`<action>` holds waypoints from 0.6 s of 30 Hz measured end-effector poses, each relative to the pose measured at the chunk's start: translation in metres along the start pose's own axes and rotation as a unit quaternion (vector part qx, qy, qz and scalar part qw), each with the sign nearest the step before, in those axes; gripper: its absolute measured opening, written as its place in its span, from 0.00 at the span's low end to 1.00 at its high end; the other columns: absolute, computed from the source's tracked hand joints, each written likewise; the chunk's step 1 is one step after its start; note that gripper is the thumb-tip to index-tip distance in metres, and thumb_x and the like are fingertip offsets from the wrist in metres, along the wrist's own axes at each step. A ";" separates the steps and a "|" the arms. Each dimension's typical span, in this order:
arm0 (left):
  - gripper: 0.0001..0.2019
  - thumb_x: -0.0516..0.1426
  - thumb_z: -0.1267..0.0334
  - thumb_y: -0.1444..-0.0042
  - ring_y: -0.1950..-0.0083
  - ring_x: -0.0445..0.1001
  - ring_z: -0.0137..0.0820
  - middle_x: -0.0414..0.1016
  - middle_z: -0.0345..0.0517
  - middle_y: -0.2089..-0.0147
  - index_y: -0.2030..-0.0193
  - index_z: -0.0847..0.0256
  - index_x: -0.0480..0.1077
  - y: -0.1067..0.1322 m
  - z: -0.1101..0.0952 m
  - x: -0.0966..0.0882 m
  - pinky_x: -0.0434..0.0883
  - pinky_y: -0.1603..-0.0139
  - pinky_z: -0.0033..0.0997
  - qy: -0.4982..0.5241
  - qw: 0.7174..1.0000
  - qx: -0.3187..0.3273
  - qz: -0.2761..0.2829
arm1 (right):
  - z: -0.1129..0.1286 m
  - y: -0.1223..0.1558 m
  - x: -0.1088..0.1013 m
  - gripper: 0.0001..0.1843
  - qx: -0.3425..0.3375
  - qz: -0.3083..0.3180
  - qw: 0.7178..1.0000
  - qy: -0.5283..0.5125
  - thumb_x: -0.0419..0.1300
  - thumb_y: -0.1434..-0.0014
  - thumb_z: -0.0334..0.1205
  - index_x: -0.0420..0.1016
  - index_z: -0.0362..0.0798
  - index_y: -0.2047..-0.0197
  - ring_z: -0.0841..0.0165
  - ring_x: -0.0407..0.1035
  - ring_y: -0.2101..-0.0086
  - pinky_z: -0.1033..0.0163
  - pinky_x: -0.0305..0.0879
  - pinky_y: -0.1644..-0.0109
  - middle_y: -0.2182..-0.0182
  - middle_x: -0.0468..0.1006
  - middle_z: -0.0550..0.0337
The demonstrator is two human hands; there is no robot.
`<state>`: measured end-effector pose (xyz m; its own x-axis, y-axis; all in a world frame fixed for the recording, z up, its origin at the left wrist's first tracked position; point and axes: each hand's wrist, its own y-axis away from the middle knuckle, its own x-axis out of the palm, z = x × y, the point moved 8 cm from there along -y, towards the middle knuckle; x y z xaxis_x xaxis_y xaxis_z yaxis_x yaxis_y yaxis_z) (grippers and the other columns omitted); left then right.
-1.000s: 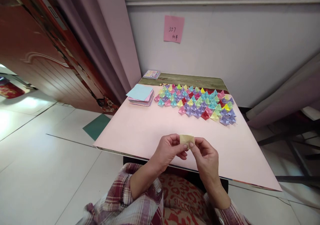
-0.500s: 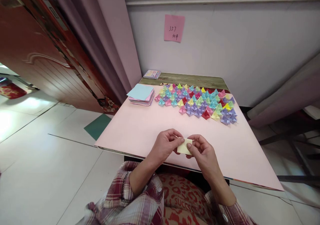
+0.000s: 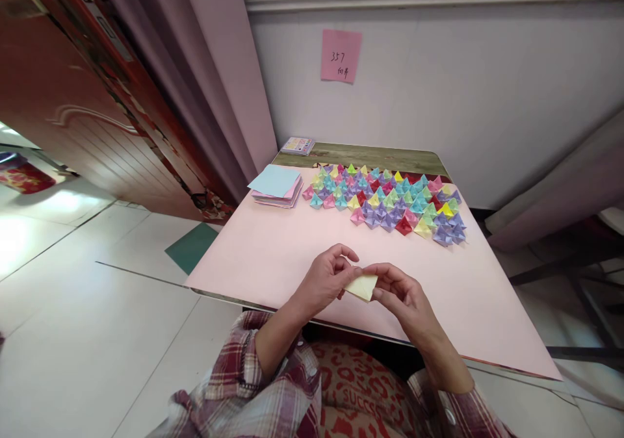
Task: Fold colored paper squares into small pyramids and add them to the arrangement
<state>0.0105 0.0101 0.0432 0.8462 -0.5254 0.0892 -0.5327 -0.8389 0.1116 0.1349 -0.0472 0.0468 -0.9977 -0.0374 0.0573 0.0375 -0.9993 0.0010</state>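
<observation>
A small pale yellow folded paper (image 3: 362, 287) is pinched between both my hands just above the near part of the pink table sheet (image 3: 273, 249). My left hand (image 3: 327, 277) grips its left corner with thumb and fingers closed. My right hand (image 3: 400, 292) holds its right side from above, fingers closed on it. Plaid sleeves cover both my forearms.
Several colourful folded paper pieces (image 3: 387, 201) lie in rows at the far side of the sheet. A stack of square papers (image 3: 276, 185) with a light blue top sits at the far left. A small card pack (image 3: 297, 145) rests by the wall, and a pink note (image 3: 340, 56) hangs above.
The yellow paper came down from an upright rectangle between my fingertips and now shows as a tilted, triangle-like shape. Both hands shifted slightly lower and to the right.
</observation>
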 end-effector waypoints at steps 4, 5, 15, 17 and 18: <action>0.15 0.60 0.53 0.46 0.81 0.61 0.21 0.63 0.30 0.78 0.58 0.60 0.64 -0.013 0.004 -0.011 0.58 0.82 0.19 -0.027 1.000 0.002 -0.011 | -0.006 -0.014 0.000 0.18 -0.003 0.018 1.000 0.014 0.64 0.45 0.44 0.73 0.49 0.51 0.66 0.70 0.66 0.61 0.70 0.61 0.66 0.77 0.58; 0.15 0.60 0.53 0.46 0.82 0.61 0.21 0.63 0.30 0.78 0.59 0.60 0.64 -0.018 0.007 -0.017 0.58 0.82 0.19 -0.034 0.999 0.003 -0.019 | -0.009 -0.020 0.001 0.19 -0.007 0.024 0.999 0.023 0.64 0.45 0.43 0.72 0.49 0.50 0.66 0.70 0.65 0.61 0.70 0.61 0.65 0.77 0.58; 0.05 0.58 0.64 0.47 0.71 0.67 0.27 0.69 0.38 0.72 0.68 0.61 0.67 -0.083 0.037 -0.067 0.65 0.69 0.26 -0.249 0.958 0.076 -0.118 | -0.052 -0.089 0.004 0.14 -0.107 -0.089 0.914 0.381 0.56 0.45 0.34 0.75 0.50 0.55 0.64 0.72 0.66 0.60 0.66 0.60 0.66 0.78 0.58; 0.02 0.59 0.67 0.48 0.65 0.68 0.30 0.70 0.40 0.69 0.69 0.60 0.68 -0.084 0.037 -0.067 0.66 0.62 0.30 -0.291 0.944 0.096 -0.125 | -0.053 -0.089 0.007 0.13 -0.143 -0.105 0.885 0.431 0.56 0.45 0.33 0.76 0.50 0.57 0.61 0.71 0.59 0.57 0.65 0.54 0.60 0.78 0.55; 0.02 0.59 0.68 0.48 0.62 0.68 0.32 0.71 0.42 0.66 0.69 0.60 0.68 -0.082 0.035 -0.066 0.66 0.58 0.31 -0.319 0.933 0.111 -0.126 | -0.054 -0.089 0.008 0.13 -0.154 -0.104 0.875 0.448 0.56 0.45 0.33 0.77 0.50 0.58 0.60 0.70 0.56 0.55 0.64 0.51 0.58 0.77 0.54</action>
<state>-0.0008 0.1085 -0.0065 0.8196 -0.2257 -0.5266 -0.3584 -0.9190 -0.1640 0.1208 0.0412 -0.0063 -0.6307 0.2950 -0.7178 -0.0293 -0.9333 -0.3579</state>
